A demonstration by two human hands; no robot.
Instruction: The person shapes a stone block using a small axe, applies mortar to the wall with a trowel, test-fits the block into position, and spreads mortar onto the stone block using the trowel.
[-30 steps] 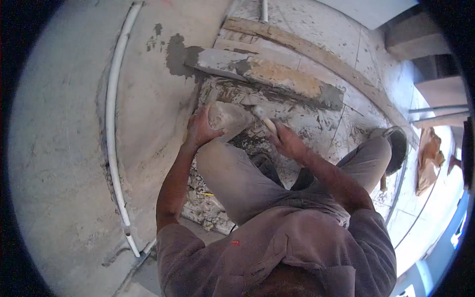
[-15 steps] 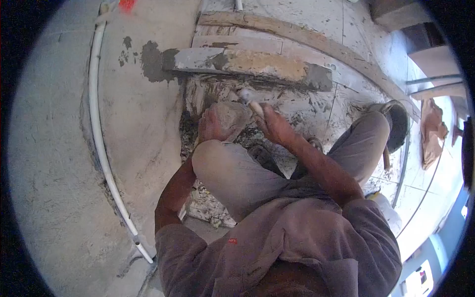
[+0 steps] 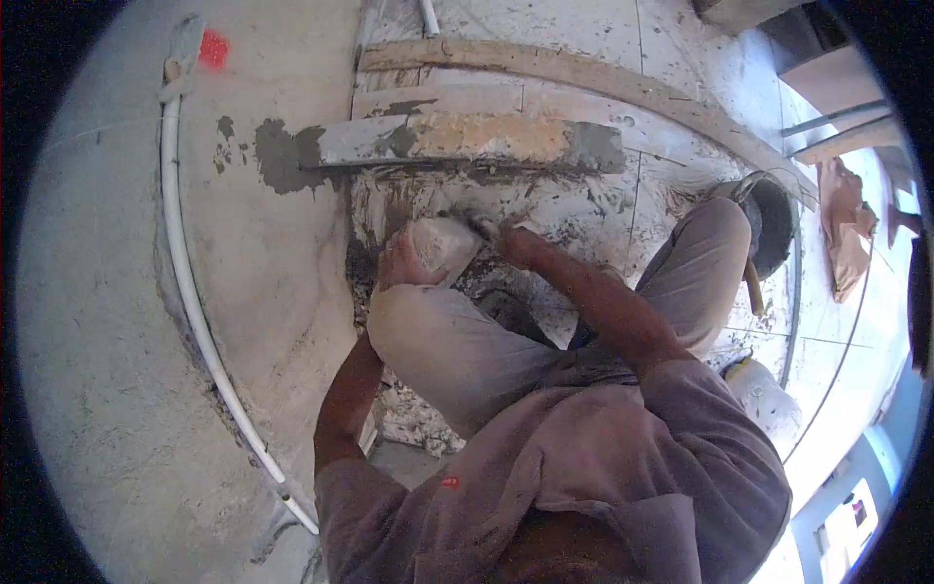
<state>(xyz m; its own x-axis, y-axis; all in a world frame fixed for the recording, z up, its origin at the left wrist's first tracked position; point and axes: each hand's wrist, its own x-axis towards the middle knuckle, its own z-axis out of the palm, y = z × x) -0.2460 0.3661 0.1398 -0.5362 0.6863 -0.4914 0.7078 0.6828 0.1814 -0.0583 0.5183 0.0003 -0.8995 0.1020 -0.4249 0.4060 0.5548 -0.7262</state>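
Observation:
My left hand (image 3: 397, 259) is closed round the left side of a pale, rough block piece (image 3: 444, 247), held just beyond my left knee. Its upper face and right edge are exposed. In my right hand (image 3: 521, 246) is a hammer (image 3: 480, 226), gripped by its short handle. The hammer's head is blurred and lies close to the block's right edge; whether they touch I cannot tell. Beyond both hands a low row of blocks (image 3: 486, 138) runs out from the wall, with wet grey mortar (image 3: 284, 156) smeared at its left end.
A long wooden plank (image 3: 545, 70) lies behind the block row. On the left, a white pipe (image 3: 180, 234) runs along the wall. A dark bucket (image 3: 773, 229) stands beyond my right knee, near a crumpled brown bag (image 3: 844, 224). Mortar and debris litter the floor.
The hammer's head has dropped nearer to the block, and my right hand has come down with it. The block has tilted, showing a brighter face. My view has shifted slightly.

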